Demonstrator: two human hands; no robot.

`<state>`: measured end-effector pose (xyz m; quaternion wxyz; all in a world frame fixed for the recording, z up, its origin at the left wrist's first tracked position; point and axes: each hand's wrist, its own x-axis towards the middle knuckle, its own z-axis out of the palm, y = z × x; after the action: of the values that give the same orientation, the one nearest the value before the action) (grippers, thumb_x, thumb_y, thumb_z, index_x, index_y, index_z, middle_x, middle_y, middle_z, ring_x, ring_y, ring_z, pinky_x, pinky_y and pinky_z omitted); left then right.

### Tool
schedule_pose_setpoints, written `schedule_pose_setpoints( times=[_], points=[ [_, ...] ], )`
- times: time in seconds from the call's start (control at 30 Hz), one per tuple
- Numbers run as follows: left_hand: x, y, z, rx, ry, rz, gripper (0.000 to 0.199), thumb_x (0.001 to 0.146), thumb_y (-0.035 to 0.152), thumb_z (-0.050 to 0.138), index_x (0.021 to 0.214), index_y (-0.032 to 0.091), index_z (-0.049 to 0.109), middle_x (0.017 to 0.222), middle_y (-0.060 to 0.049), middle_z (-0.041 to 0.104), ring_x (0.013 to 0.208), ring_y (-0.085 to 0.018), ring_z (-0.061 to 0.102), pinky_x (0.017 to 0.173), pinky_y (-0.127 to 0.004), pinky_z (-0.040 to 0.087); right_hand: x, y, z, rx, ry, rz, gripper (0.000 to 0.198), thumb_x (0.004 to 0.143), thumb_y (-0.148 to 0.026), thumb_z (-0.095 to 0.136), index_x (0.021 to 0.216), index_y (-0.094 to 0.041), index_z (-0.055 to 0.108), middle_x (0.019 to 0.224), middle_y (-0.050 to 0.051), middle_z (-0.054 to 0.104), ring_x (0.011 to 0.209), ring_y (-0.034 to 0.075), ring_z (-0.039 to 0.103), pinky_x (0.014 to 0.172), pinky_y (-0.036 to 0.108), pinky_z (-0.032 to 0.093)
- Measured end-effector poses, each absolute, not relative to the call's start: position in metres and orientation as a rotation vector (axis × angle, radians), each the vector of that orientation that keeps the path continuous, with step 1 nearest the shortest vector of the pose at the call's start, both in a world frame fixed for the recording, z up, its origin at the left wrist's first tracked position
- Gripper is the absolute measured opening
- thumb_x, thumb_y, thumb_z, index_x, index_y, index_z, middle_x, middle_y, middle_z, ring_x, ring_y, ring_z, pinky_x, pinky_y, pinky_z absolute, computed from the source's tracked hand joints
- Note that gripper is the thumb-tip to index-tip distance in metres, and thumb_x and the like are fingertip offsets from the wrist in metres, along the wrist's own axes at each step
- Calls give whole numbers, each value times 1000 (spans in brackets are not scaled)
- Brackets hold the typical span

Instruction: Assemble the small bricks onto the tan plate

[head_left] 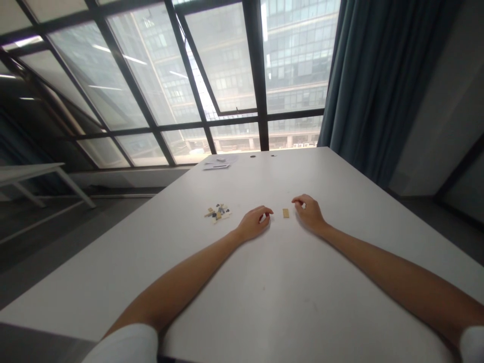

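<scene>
A small flat tan piece (pixel 286 213), rectangular like a building-brick plate, lies on the white table (pixel 234 282) between my hands. To its left rests my left hand (pixel 255 223), fingers loosely bent and a gap showing between thumb and fingertips, with nothing visible in it. On the other side my right hand (pixel 309 212) is loosely curled with its thumb apart from the fingers, also holding nothing that I can see. Neither hand touches the tan piece. Left of my left hand is a loose pile of small tan, white, grey and black pieces (pixel 218 214).
Papers (pixel 217 164) with a dark slim object on them lie at the table's far left edge. A dark round thing (pixel 253 156) and a tiny dark item (pixel 273 156) sit near the far edge. Windows stand behind the table, a blue curtain (pixel 370 91) at right.
</scene>
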<state>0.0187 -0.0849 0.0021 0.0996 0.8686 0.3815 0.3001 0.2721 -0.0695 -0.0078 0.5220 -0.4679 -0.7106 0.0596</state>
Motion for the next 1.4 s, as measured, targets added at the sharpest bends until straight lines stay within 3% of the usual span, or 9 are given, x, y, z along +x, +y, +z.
schedule_pose_setpoints(
  times=[0.23, 0.5, 1.4],
  points=[
    [21, -89, 6, 2577, 1227, 809, 28, 91, 22, 49, 110, 20, 69, 90, -1, 71, 70, -12, 56, 73, -25, 46, 252, -104, -1, -779, -2058, 181, 25, 88, -13, 47, 92, -20, 70, 79, 3, 70, 65, 14, 58, 68, 26, 45],
    [21, -90, 6, 2593, 1285, 722, 27, 91, 26, 50, 107, 22, 71, 79, 1, 69, 69, -13, 58, 69, -24, 43, 241, -115, -8, -656, -2532, 215, 21, 83, -10, 52, 88, -20, 70, 83, 3, 74, 74, 17, 65, 75, 26, 47],
    [22, -88, 5, 2676, 1175, 598, 25, 90, 26, 51, 100, 23, 74, 95, -1, 74, 86, -16, 66, 79, -26, 48, 241, -113, -9, -730, -2548, 278, 21, 83, -10, 53, 86, -21, 70, 85, 2, 74, 79, 17, 66, 78, 26, 48]
  ],
)
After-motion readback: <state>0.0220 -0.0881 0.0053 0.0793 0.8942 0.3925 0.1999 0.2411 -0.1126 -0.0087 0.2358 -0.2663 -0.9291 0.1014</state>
